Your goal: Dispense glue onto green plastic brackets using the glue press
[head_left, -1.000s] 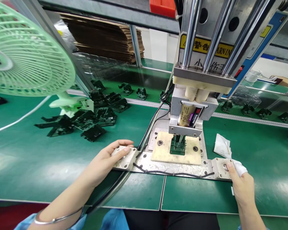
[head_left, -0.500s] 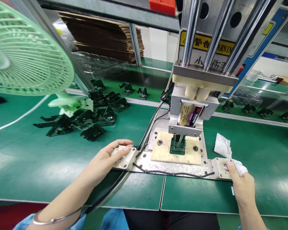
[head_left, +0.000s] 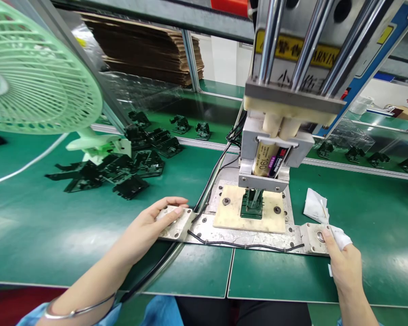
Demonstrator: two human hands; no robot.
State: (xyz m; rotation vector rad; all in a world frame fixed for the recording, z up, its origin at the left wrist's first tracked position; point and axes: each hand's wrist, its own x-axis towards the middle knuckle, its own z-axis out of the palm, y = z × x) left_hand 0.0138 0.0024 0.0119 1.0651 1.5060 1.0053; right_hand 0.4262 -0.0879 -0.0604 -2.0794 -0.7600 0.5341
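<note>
One part (head_left: 252, 208) seems mid-process under the cartridge (head_left: 269, 162), loose parts (head_left: 131, 188) perhaps remaining; left hand (head_left: 159, 221) rests half-spread, right hand's (head_left: 345, 262) grip unclear.

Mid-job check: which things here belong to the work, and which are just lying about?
Apparently in use:
left block, touched by left hand
right block, touched by right hand
dark part on cream plate
cartridge above it

Apparently just about:
green fan
cardboard stack
white scraps

the green table (head_left: 64, 235) leaves passing room left of the cables (head_left: 156, 270), while the press (head_left: 294, 97) blocks the middle.
</note>
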